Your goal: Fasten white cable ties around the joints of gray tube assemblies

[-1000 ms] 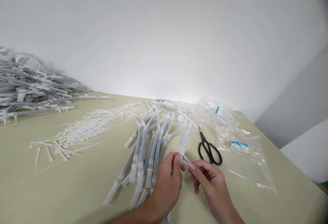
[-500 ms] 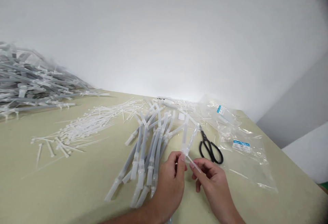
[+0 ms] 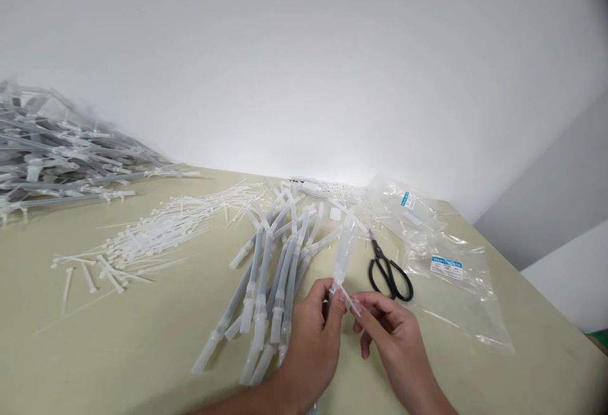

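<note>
Your left hand [image 3: 311,332] pinches the lower end of a translucent plastic tube assembly [image 3: 345,251] between thumb and fingertips, just above the beige table [image 3: 118,345]. Your right hand [image 3: 387,332] is closed on the thin white cable tie [image 3: 349,301] that projects from that same end; its fingertips nearly touch those of the left hand.

The tube rises from the pinch point and leans away from you, its free end above the fan of similar tubes [image 3: 270,275] lying to the left. Judge the part as light and somewhat flexible; its smooth plastic is likely slippery, so hold it at the stiffer fitting near the end, not on the soft mid-length. The tie is thin and springy and probably bends easily: grip it close to the tube.

Black scissors [image 3: 389,272] lie just right of the hands, beside clear labelled bags [image 3: 446,275]. Loose cable ties [image 3: 152,241] are scattered well to the left, with a larger tube heap [image 3: 57,161] beyond them.
</note>
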A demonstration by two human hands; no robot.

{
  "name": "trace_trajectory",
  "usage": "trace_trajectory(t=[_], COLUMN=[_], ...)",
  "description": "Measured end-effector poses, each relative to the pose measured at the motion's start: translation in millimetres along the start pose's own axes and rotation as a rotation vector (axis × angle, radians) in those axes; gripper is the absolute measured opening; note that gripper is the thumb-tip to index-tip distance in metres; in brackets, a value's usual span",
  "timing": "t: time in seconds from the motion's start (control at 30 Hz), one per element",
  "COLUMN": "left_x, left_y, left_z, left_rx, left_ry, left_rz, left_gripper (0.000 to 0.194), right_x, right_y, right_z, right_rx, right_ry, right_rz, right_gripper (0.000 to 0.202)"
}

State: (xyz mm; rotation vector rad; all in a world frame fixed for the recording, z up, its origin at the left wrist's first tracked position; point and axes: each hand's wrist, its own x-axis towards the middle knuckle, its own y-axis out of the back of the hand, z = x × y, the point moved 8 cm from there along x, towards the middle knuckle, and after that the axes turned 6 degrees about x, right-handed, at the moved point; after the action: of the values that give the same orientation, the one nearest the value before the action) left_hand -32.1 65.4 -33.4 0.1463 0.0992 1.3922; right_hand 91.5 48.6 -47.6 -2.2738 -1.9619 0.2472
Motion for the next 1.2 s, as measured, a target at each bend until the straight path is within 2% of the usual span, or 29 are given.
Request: trace_trajectory(t=[0.33,0.63,0.8,0.93,1.03,1.2], left_x=[0,-1,2,3,6,13], left_y=[-0.7,-4.1,-8.3,-10.5,-9.4,2.9], left_z=[-4,-10,-12,-10,-8,-14], left_rx=[-0.066,-0.11,-0.332,-0.482,-0.48,-0.377], left_ry=[0.039,0.058,0.221,0.332,0.313,0.233], left_rz=[-0.017,-0.045,-0.085,-0.125,-0.14,-0.02], left_gripper=[0.023,0.024,0.029,0.031,0.028,0.03], right_x=[0,-1,-1,3,4,2], right_y=[-4,-7,-6,-5,-3,3], right_z=[-1,16,24,25,25,15], right_rx=[0.055,0.129,0.239,0.292,0.293,0.184], right_ry=[-0.033,-0.164,-0.307,-0.364,-0.353,-0.182], right_rz=[-0.051,-0.09,-0.093,-0.126,-0.119,-0.02], right_gripper=[0.027,0.03,0.026,0.022,0.021,0.026])
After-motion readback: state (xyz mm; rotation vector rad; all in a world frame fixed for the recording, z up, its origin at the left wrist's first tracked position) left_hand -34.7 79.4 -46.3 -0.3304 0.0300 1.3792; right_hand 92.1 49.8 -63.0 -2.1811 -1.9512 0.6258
